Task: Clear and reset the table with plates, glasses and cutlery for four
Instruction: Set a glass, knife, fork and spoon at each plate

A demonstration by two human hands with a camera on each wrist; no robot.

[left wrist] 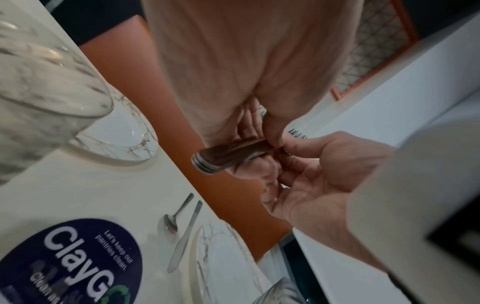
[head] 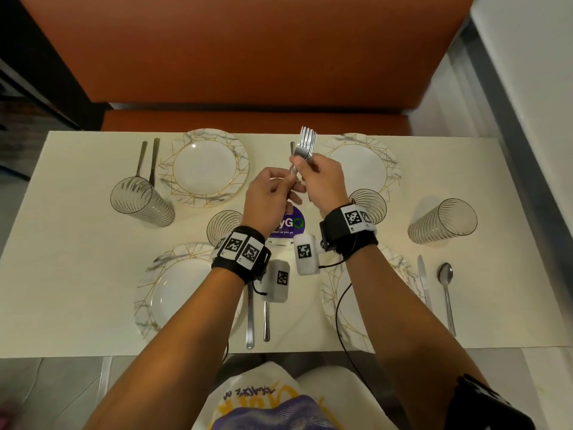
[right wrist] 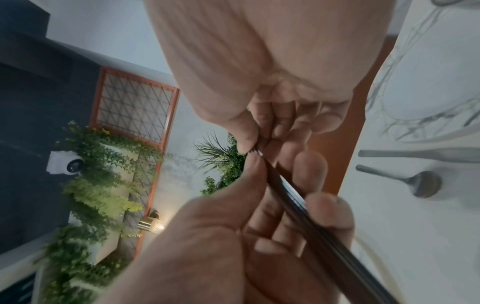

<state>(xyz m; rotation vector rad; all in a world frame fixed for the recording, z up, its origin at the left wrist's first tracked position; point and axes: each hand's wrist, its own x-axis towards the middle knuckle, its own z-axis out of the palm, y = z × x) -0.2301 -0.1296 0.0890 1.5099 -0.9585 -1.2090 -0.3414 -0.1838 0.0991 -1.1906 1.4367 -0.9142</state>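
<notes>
A stack of steel forks [head: 307, 144] is held upright over the middle of the cream table [head: 77, 274], tines pointing away from me. My left hand [head: 286, 183] grips the handles low down. My right hand [head: 302, 167] pinches the stack just below the tines. The left wrist view shows the stacked handle ends [left wrist: 223, 159] poking out between both hands. Four marbled plates lie on the table: far left [head: 204, 169], far right [head: 362, 164], near left [head: 173, 293], and near right [head: 338, 308] partly under my right arm.
Ribbed glasses stand at the left [head: 139, 201], centre left [head: 221, 225], centre right [head: 370, 203] and right [head: 443, 221]. A knife [head: 423, 280] and spoon [head: 446, 290] lie near right. Cutlery pairs lie near centre [head: 249, 321] and far left [head: 148, 156]. An orange bench [head: 248, 119] stands behind.
</notes>
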